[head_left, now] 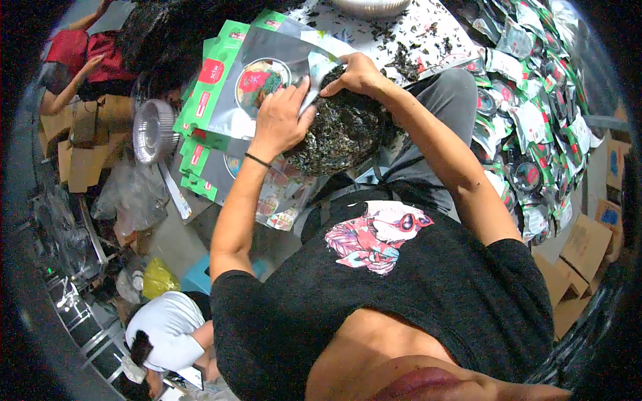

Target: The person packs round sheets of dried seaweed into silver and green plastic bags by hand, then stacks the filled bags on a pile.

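Note:
Dark dried flakes that look like seaweed (340, 139) are heaped in front of me, close to my lap. Just left of the heap, my left hand (281, 120) is closed at the mouth of a plastic pouch, with thumb and forefinger on its pale, shiny edge (319, 72). My right hand (358, 75) pinches the other side of that edge between thumb and fingers, above the flakes. The pouch lies on a fanned stack of flat printed pouches (221, 87) with green borders and round food pictures. What is inside the pouch mouth cannot be made out.
A white surface (428, 23) with scattered flakes lies ahead, with a round container (371, 5) at its far edge. Filled pouches (528, 120) pile up at right. Clear plastic trays (154, 130) stand left. Cardboard boxes (93, 144) and two other people (167, 331) are at left.

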`<action>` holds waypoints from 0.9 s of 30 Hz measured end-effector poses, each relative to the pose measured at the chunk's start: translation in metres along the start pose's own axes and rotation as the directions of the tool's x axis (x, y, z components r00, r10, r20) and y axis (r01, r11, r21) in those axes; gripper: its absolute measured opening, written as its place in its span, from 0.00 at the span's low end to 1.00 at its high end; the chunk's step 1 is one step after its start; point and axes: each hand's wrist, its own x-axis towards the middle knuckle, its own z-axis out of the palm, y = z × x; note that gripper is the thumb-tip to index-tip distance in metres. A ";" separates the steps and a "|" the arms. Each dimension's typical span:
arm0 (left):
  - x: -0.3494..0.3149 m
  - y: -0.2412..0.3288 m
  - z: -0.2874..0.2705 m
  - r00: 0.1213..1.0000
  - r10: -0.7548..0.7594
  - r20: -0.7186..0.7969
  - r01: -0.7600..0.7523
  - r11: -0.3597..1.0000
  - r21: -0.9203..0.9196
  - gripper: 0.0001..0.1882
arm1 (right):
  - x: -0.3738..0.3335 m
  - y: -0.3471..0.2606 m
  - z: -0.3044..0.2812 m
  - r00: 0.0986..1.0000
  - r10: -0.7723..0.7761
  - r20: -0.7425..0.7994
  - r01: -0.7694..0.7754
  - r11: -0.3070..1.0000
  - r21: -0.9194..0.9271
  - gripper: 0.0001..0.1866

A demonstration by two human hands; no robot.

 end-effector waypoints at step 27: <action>0.023 0.032 -0.051 0.739 -0.074 0.670 0.465 0.776 -0.427 0.39 | -0.102 -0.024 -0.015 0.908 -0.353 0.225 0.341 0.936 0.091 0.39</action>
